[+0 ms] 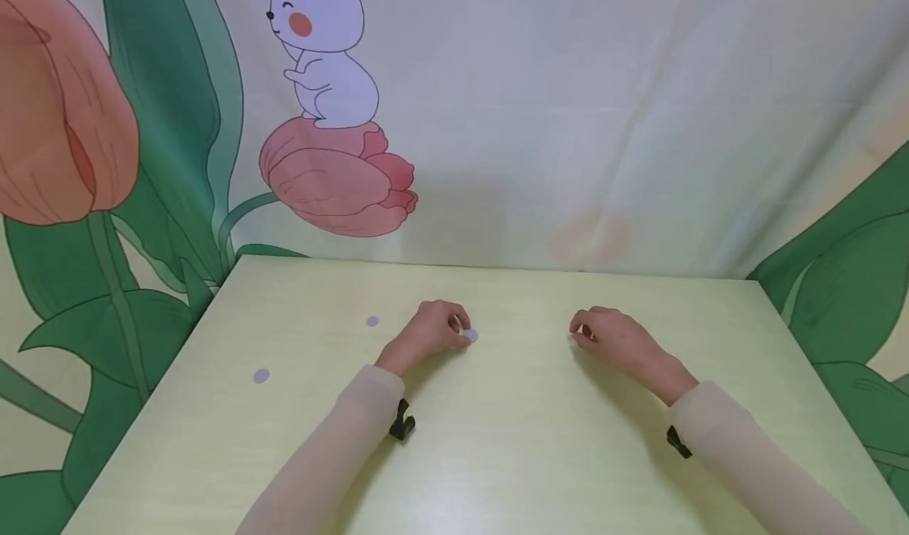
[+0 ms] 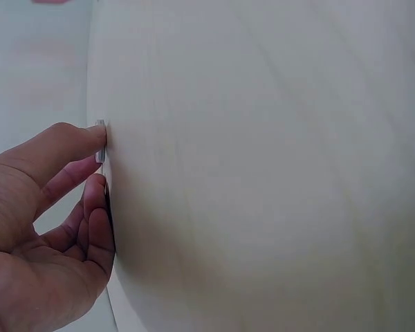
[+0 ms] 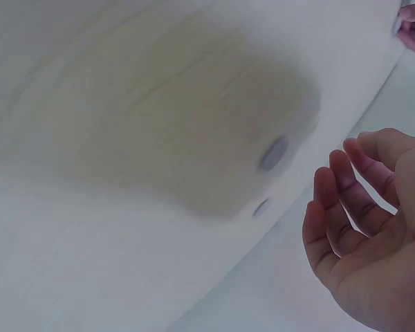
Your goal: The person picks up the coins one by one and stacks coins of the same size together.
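Observation:
My left hand [image 1: 435, 326] pinches a small pale-lilac disc [image 1: 471, 335] between thumb and fingers, just above the table. In the left wrist view the disc [image 2: 101, 140] shows edge-on at the thumb tip. My right hand [image 1: 616, 338] hovers over the table to the right, its fingers loosely curved. Nothing shows between those fingers in the right wrist view. There, a slightly blurred disc [image 3: 274, 153] and a smaller-looking disc [image 3: 261, 207] appear on the table surface near the right hand's shadow. I cannot tell which discs of the head view these match.
On the left of the pale wooden table [image 1: 497, 456] lie a disc [image 1: 372, 321] and, closer to me, another disc [image 1: 261, 375]. A cloth backdrop [image 1: 497, 125] with a rabbit and tulips hangs behind the table's far edge.

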`<state>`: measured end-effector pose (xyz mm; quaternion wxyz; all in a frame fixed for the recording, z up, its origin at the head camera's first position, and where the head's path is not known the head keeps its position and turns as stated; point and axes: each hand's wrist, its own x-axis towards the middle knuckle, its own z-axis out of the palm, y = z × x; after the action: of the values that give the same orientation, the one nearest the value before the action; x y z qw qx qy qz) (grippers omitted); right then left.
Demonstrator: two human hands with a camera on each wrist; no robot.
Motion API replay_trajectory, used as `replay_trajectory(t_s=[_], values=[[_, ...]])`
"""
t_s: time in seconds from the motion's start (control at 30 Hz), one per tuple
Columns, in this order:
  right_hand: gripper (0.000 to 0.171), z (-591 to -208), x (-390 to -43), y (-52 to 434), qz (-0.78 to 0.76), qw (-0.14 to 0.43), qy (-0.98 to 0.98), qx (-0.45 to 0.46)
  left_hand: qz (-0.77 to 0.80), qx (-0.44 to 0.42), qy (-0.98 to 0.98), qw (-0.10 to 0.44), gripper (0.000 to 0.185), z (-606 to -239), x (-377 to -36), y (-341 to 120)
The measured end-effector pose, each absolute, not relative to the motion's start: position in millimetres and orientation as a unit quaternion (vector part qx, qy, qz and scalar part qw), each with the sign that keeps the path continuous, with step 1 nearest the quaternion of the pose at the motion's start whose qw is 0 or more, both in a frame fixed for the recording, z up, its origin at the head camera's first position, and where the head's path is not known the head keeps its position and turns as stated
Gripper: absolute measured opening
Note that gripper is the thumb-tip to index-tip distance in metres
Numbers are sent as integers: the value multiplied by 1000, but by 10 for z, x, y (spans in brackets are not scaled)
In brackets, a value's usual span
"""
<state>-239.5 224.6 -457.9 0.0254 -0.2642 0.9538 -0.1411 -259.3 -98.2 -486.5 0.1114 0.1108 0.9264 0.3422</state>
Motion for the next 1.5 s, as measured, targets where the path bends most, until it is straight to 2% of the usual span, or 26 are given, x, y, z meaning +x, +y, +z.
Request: replay_trajectory(t_s=[0.2, 0.57, 0.83, 1.07, 1.27, 1.5], values=[[7, -4593, -2341, 2478, -131, 10, 955, -267, 346, 109, 925, 109, 14, -4865, -2602, -989], [18, -4572, -2309, 2621, -138, 48, 958, -247, 355, 110, 922, 110, 15, -4878, -2591, -1017], [23, -4632, -2344, 2712, -149, 53, 959, -234, 354, 110, 923, 109, 14, -4872, -2595, -1014], [21, -4701, -2359, 2759, -159, 69, 958, -226, 338, 129, 925, 114, 16, -4845, -2598, -985], [19, -4765, -2331, 2817, -190, 62, 951, -237, 346, 138, 920, 118, 17, -4838, -2597, -991], [33, -4856, -2364, 2879, -252, 78, 941, -212, 373, 128, 911, 122, 14, -4877, -2620, -1027]])
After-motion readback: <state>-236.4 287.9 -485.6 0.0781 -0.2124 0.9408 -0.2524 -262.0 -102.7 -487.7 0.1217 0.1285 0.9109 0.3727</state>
